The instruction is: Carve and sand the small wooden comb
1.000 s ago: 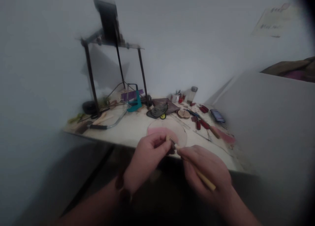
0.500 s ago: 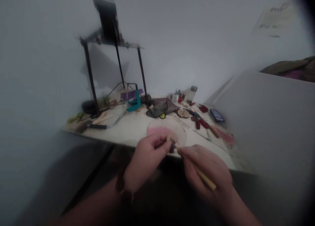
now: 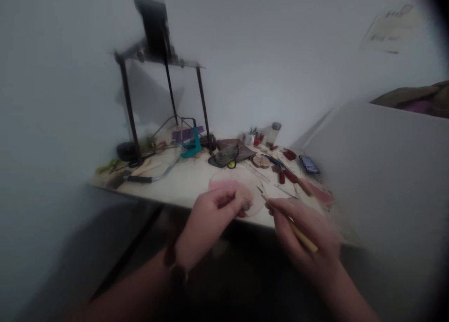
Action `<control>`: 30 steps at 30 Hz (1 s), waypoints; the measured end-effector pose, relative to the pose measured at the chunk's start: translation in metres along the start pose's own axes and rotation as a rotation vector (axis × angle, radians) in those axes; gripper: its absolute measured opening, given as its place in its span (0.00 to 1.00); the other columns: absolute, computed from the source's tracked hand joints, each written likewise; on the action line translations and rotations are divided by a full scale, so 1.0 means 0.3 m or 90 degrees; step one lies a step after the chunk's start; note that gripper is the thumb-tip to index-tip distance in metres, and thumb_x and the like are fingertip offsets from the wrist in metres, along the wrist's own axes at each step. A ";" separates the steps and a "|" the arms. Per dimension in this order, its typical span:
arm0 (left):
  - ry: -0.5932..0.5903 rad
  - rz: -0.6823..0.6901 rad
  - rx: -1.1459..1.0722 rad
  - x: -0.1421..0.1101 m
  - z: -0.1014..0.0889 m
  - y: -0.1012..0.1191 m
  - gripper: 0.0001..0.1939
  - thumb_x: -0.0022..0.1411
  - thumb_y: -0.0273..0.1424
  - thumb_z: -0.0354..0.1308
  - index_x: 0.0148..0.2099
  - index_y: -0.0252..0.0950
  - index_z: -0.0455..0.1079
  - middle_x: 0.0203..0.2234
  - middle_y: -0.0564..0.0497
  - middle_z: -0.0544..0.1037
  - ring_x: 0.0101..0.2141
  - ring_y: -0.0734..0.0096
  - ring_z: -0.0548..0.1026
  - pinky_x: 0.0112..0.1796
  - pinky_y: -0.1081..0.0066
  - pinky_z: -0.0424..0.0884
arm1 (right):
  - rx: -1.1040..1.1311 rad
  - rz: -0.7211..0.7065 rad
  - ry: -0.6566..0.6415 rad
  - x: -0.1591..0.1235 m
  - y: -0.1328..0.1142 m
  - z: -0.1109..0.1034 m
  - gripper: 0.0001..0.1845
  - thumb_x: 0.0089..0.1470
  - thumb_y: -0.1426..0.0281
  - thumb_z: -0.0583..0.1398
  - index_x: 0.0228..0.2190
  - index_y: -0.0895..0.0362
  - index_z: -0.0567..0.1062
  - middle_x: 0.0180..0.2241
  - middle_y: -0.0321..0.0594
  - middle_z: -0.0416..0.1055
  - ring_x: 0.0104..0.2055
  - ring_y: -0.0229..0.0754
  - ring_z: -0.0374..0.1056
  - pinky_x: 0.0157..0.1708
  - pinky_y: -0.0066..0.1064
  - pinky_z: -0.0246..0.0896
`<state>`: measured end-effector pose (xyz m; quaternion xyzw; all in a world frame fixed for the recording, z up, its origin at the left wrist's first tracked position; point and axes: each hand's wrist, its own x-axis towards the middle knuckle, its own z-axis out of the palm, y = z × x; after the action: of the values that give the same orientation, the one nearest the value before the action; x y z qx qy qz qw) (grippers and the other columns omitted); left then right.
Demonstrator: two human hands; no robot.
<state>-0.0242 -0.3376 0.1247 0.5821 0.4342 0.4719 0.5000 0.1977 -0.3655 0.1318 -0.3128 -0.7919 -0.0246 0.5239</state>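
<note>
Pale wooden piece [image 3: 244,199] is sitting in our left hand [image 3: 210,214], which is hovering over the near edge of the table [image 3: 175,191]. Our fingers [image 3: 228,199] are clenching it firmly, while those of our right hand [image 3: 303,233] are grasping a wooden-handled carving tool [image 3: 301,235] like a pen. We are keeping the tool's fine metal tip just beside the wood at about three o'clock from it, not touching it. The piece is too blurred and too covered by our fingers for us to tell how much cutting is done or how much is left; we are seeing no clear finished shape. Behind our hands, we are working over a round translucent sheet [image 3: 233,175] with a pink patch [image 3: 218,185]. At about one o'clock, red-handled tools [image 3: 289,175] are lying beside a wooden slice [image 3: 261,161] and a censored phone [image 3: 308,164]. At about twelve o'clock, a glass jar [image 3: 275,132] is standing near the wall, and at about eleven o'clock, a teal stand [image 3: 192,146] is sitting under a black metal frame [image 3: 164,97]. A paper sheet [image 3: 391,30] is hanging on the wall at about two o'clock, but its writing is too blurred to read, and we are finding no legible brand or label anywhere
</note>
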 end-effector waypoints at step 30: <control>0.044 0.158 0.145 -0.005 -0.012 -0.016 0.17 0.76 0.35 0.64 0.61 0.44 0.85 0.49 0.49 0.89 0.46 0.61 0.86 0.48 0.68 0.80 | 0.048 0.037 -0.012 0.004 -0.049 0.033 0.15 0.69 0.77 0.63 0.54 0.53 0.82 0.38 0.40 0.87 0.37 0.45 0.85 0.36 0.35 0.82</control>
<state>-0.0281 -0.3379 0.1200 0.6676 0.4269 0.4973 0.3533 0.1815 -0.3731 0.1326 -0.3160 -0.7877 0.0237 0.5283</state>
